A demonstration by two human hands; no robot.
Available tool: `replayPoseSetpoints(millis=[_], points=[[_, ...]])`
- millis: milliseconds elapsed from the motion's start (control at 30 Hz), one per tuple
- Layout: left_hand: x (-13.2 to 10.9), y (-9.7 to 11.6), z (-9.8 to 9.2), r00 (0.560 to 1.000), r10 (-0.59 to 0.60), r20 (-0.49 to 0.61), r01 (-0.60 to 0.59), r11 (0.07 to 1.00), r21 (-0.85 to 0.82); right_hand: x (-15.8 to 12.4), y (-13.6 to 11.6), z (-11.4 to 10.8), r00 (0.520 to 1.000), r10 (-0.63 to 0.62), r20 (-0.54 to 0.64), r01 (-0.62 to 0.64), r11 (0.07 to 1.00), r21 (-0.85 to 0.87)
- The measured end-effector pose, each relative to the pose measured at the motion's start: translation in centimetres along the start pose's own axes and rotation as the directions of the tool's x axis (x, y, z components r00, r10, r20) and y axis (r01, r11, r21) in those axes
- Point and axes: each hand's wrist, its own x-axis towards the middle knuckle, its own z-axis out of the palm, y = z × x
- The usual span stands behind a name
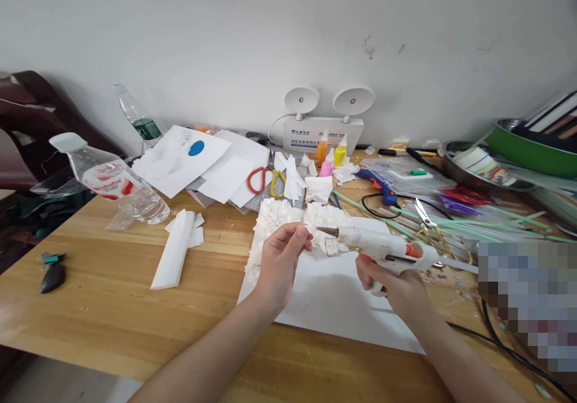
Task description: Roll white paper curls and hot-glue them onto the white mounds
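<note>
My right hand (392, 283) grips a white hot glue gun (378, 244), with a finger at its trigger and a glue stick jutting from the back. The gun's metal nozzle points left, close to the fingertips of my left hand (282, 259). Those fingers are pinched together; a small pale bit seems to show at their tips, too small to name. Below both hands lies a white sheet (333, 295) on the table. Ruffled white paper pieces (273, 217) cover the sheet's far and left parts, partly hidden by my left hand.
To the left lie folded paper (171, 256) and a water bottle (121, 181). Red-handled pliers (258, 181), paint bottles (328, 163) and a blue glue gun (381, 185) sit behind. Gold-handled scissors (426, 214), straws and a black cable (505, 346) are to the right.
</note>
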Motion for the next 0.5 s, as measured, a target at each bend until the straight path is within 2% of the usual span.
replayPoseSetpoints(millis=[500], points=[[0.06, -0.06, -0.13, 1.000, 0.014, 0.016, -0.014, 1.000, 0.004, 0.06, -0.08, -0.06, 0.999, -0.044, 0.010, 0.044, 0.999, 0.023]])
